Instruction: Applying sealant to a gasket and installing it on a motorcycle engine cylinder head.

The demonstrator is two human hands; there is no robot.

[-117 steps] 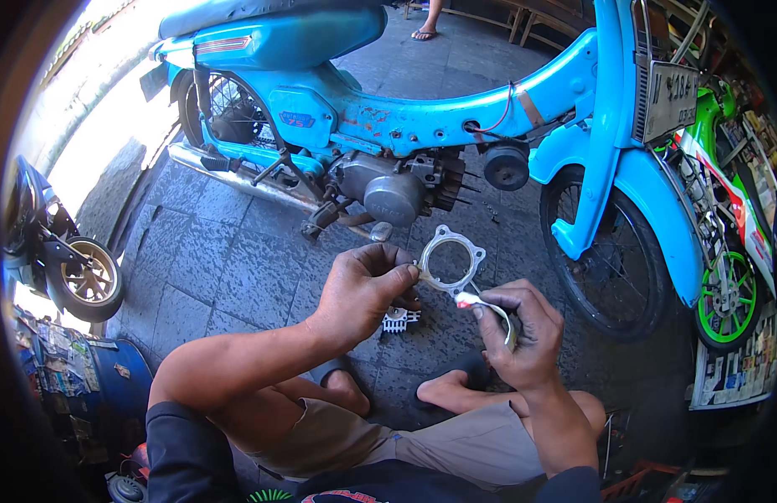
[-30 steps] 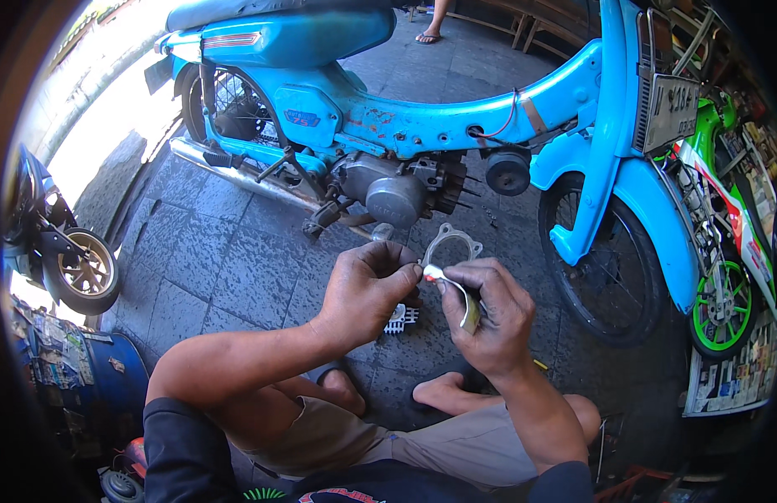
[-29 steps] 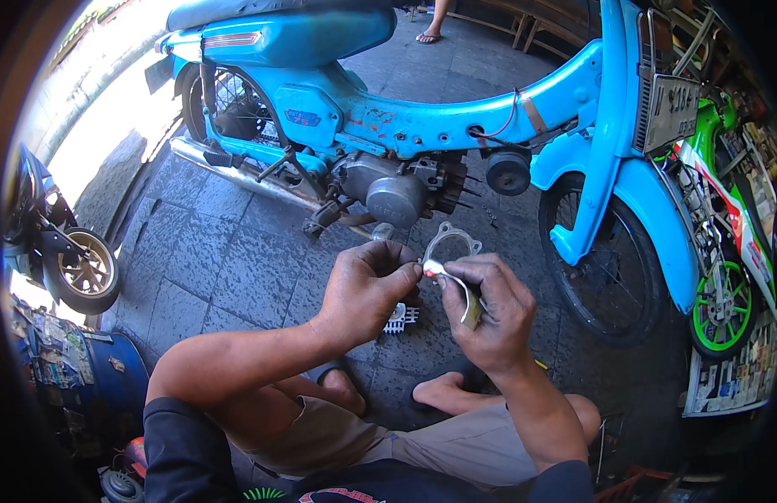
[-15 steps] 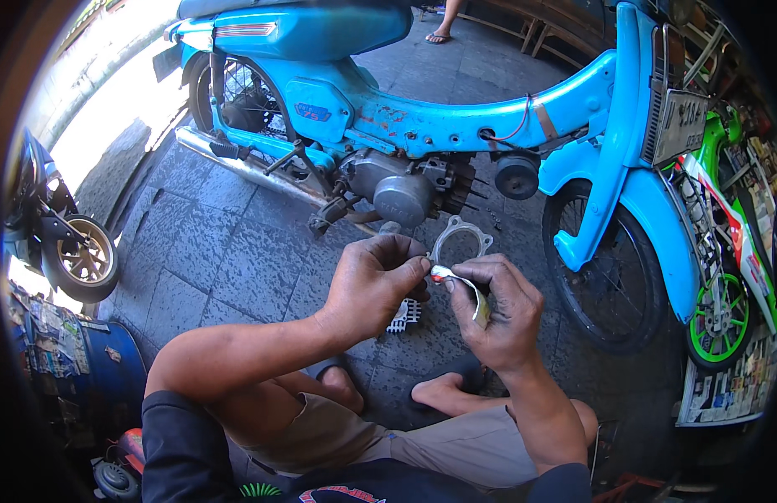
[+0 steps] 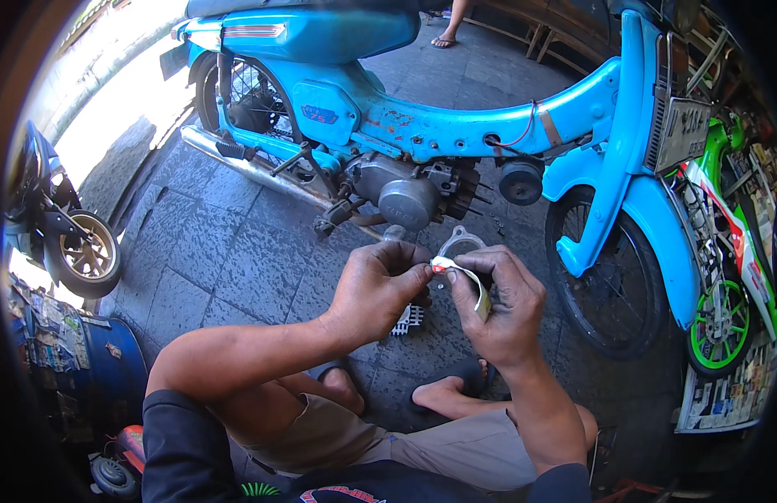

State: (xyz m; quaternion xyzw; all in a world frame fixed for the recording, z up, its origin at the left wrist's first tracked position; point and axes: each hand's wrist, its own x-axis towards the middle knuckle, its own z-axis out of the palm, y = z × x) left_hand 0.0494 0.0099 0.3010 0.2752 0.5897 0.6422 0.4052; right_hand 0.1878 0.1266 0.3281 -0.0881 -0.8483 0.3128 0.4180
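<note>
A crumpled white squeeze tube [image 5: 482, 303], bent and flattened, is pinched between the thumb and fingers of my right hand [image 5: 510, 303]. Its red-marked end points left. My left hand [image 5: 377, 287] is closed in a pinch at that end; its fingertips hide any small part there. Just beyond my hands, a grey metal ring with bolt lugs [image 5: 461, 238] lies on the paving, partly covered by my right fingers. Below my left hand, a finned metal engine part [image 5: 409, 319] sits on the ground, partly hidden.
A light-blue motorbike [image 5: 455, 117] stands across the far side, its engine [image 5: 404, 201] partly stripped with studs sticking out. A blue drum [image 5: 116, 356] is at the left, near another bike's wheel [image 5: 85, 256]. A green minibike [image 5: 728, 327] stands at the right. Someone's foot [image 5: 444, 40] shows at the back.
My left fingertips have come up against the tube's red-marked end, closing a small gap. The whole view has shifted slightly.
</note>
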